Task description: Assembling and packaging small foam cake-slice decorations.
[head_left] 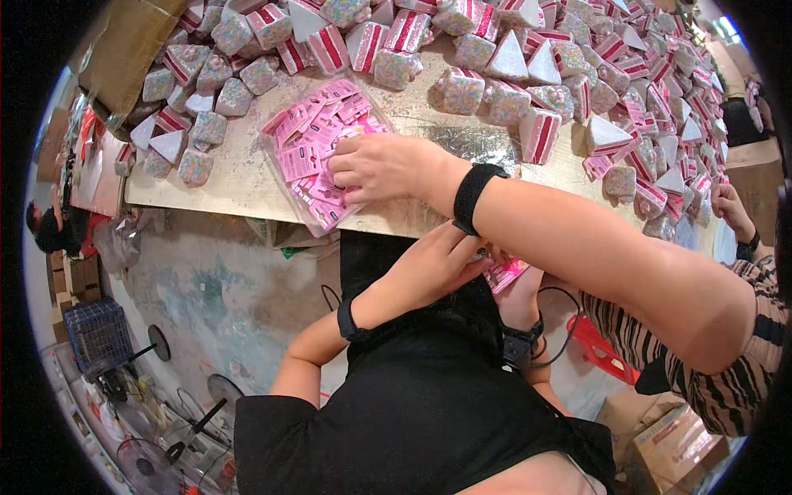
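Observation:
My left hand (437, 262) is held in front of the table's edge, its fingers bent in against a pink card (506, 275); what they pinch is hidden. My right hand (521, 302) is on the card's other side, gripping it, partly covered by a co-worker's forearm. That co-worker's hand (384, 167), with a black wristband, reaches across from the right into a clear plastic tray (323, 227). Pink printed cards (307, 140) fill the tray in a loose heap.
Glittery toy cake slices (540, 136) are piled along the back and right of the wooden table (190, 194). A cardboard box (136, 49) stands at the back left. A red stool (602, 351) and cartons (681, 441) are at lower right; fans (148, 462) at lower left.

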A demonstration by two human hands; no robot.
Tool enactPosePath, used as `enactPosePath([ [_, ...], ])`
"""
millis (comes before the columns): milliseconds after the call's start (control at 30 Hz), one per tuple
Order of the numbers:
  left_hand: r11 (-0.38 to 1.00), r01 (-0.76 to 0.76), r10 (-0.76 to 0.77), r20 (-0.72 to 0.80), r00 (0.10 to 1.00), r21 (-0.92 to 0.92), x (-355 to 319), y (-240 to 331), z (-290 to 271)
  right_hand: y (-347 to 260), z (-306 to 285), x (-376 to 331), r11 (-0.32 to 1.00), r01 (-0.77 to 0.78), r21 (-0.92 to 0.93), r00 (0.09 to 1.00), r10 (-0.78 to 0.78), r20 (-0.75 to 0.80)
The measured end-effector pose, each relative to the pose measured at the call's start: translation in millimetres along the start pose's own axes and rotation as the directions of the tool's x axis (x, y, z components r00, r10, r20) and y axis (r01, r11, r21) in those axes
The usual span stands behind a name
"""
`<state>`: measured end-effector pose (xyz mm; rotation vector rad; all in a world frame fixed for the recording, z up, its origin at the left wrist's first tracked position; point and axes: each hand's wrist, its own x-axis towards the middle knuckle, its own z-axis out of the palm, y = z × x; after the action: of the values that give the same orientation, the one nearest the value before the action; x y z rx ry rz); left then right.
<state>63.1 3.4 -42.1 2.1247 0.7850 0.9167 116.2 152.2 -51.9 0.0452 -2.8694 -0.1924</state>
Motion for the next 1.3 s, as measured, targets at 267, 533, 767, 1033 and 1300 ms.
enactPosePath([
  [267,0.999,0.045,-0.045,0.038,0.998,-0.011,-11.3,-1.9,5.8,-15.8,-26.7,4.4,0.495,0.156,-0.855,0.973,0.07,0.218],
  [533,0.994,-0.015,0.015,0.0,1.0,0.106,-14.5,1.2,2.6,-20.7,-81.4,17.3,0.557,0.207,-0.804,0.966,0.013,0.258],
  [767,0.975,-0.1,0.108,-0.028,0.994,0.199,-10.6,5.4,-1.8,-27.3,-107.8,-27.3,-0.28,0.49,-0.825,0.855,0.341,0.392],
  [1033,0.957,-0.142,0.153,-0.027,0.988,0.251,-10.9,1.2,-3.2,-157.1,-76.2,-83.6,-0.27,0.719,0.641,0.046,0.938,0.345],
  [1300,0.977,-0.128,0.125,0.029,0.992,0.169,-10.6,-8.7,-6.2,-181.4,-59.0,-105.0,-0.141,0.307,0.941,-0.176,0.964,0.202],
])
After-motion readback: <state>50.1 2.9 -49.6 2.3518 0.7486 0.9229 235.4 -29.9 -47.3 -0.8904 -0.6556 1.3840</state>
